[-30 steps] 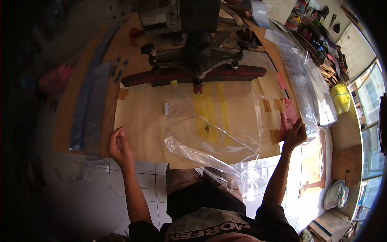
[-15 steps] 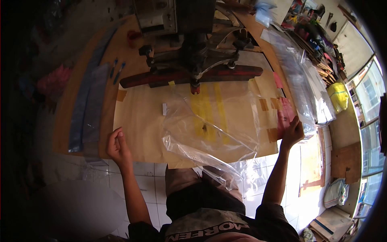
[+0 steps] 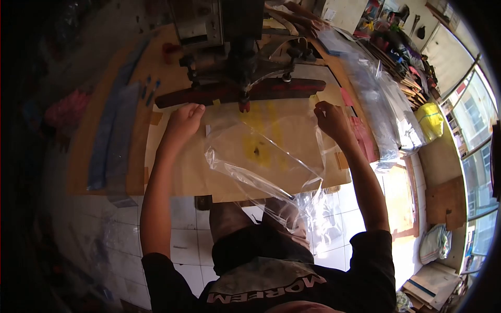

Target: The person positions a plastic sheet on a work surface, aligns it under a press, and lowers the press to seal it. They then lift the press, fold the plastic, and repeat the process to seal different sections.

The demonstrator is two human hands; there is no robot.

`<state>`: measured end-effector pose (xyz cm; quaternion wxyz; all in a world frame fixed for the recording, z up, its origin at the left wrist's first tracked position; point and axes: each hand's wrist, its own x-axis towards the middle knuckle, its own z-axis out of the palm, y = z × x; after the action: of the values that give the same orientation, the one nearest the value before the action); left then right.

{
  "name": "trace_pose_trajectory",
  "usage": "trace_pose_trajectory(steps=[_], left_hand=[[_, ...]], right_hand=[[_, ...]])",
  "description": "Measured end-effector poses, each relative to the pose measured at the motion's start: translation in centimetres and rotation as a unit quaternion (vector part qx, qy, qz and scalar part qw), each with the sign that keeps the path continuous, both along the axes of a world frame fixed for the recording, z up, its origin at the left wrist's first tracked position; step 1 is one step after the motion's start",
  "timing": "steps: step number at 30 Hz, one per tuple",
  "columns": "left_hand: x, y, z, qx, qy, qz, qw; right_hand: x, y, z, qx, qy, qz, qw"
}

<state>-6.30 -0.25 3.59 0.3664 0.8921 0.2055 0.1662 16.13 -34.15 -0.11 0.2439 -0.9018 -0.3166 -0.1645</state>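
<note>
A brown sheet (image 3: 177,175) covers the front of the work table, with clear plastic film (image 3: 261,180) lying over it and hanging past the front edge. My left hand (image 3: 186,121) is closed above the sheet's upper left, close to the dark red bar (image 3: 209,95) of a press. Near the bar's right end, my right hand (image 3: 334,121) is pinched closed beside the film's upper right. Whatever either hand's fingertips hold is too small to make out. Yellow tape (image 3: 255,148) shows through the film.
The press head (image 3: 242,57) stands over the table's far middle. Blue strips (image 3: 107,130) and pens (image 3: 151,94) lie left. Stacked clear plastic (image 3: 383,115) lies along the right edge. Another person's hand (image 3: 308,21) is at the top, beside plastic sheets.
Both my hands have moved forward and inward, from the sheet's sides to near the bar. At the top right, the other person's plastic has moved down onto the stack.
</note>
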Motion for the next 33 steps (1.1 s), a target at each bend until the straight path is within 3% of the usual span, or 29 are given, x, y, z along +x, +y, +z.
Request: trace_pose_trajectory(steps=[2,3,6,9,12,14,15,17,19,21,24,27,30,33], left_hand=[[2.3,-0.2,-0.3,0.0,0.059,0.004,0.998],[3.1,-0.3,-0.8,-0.002,0.124,0.006,0.992],[4.7,-0.5,-2.0,0.079,0.098,0.007,0.992],[5.8,-1.1,-1.7,0.035,0.162,-0.053,0.985],[7.0,-0.6,-3.9,0.036,0.121,0.023,0.992],[7.2,-0.6,-4.0,0.053,0.116,0.045,0.991],[7.2,-0.5,-4.1,0.069,0.115,0.068,0.989],[8.0,0.3,-5.6,0.083,0.097,0.072,0.989],[8.2,0.6,-5.7,0.098,0.077,0.074,0.989],[8.2,0.9,-4.9,0.06,0.158,0.016,0.985],[5.3,-1.2,-1.9,0.043,0.17,-0.041,0.984],[-0.8,-4.7,0.1,-0.114,0.022,-0.07,0.991],[-6.0,-7.5,1.4,-0.297,-0.089,-0.136,0.941],[-9.1,-9.8,1.9,-0.269,-0.153,-0.145,0.94]], right_hand=[[-1.9,2.0,1.6,-0.131,0.033,-0.074,0.988],[-1.8,2.4,1.5,-0.131,0.029,-0.072,0.988],[-1.0,3.4,1.4,-0.157,0.015,-0.091,0.983],[0.7,4.0,1.1,-0.132,0.05,-0.152,0.978],[5.2,3.2,-1.3,-0.078,0.119,-0.154,0.978],[6.8,2.7,-2.0,0.066,0.259,-0.025,0.963],[6.4,2.7,-1.2,0.065,0.257,-0.023,0.964],[4.7,2.6,0.8,0.142,0.372,-0.007,0.917],[4.0,2.5,1.0,0.16,0.371,-0.006,0.915],[2.8,2.1,1.7,0.181,0.369,-0.006,0.912],[-1.9,0.0,4.5,0.204,0.352,-0.006,0.913],[-8.5,-3.5,7.1,0.291,0.301,0.038,0.907],[-12.7,-6.5,8.3,0.333,0.263,0.045,0.904],[-15.3,-8.2,8.6,0.368,0.2,0.034,0.908]])
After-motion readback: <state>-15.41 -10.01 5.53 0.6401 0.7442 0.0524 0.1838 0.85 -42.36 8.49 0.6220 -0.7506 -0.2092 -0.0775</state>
